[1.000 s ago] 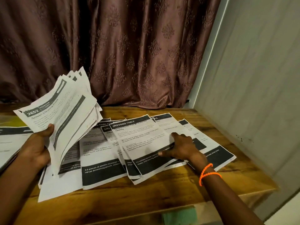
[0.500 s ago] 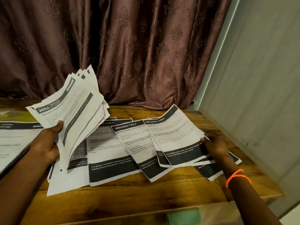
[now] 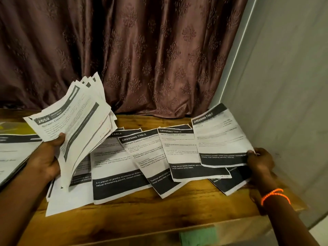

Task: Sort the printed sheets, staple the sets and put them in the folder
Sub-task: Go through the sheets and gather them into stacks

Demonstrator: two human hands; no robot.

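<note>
My left hand [image 3: 47, 158] grips a thick fanned stack of printed sheets [image 3: 76, 119] held upright above the table's left half; its top page reads "2652". My right hand [image 3: 260, 161] pinches the lower right corner of one "DRESSING TABLE" sheet [image 3: 220, 137], lifted off the table at the far right. Several more "DRESSING TABLE" sheets [image 3: 124, 167] lie overlapping in a fan across the wooden table [image 3: 142, 215]. No stapler shows in view.
Another pile of sheets [image 3: 12, 153] lies at the left edge on something yellow-green [image 3: 16, 127]. A brown curtain [image 3: 142, 55] hangs behind the table. A grey wall [image 3: 284, 103] stands close on the right. A green patch [image 3: 197, 237] sits on the table's front edge.
My right hand took one sheet off the fanned row, lifted it and carried it to the right toward the wall. The left hand kept its stack, which shifted slightly right in view.
</note>
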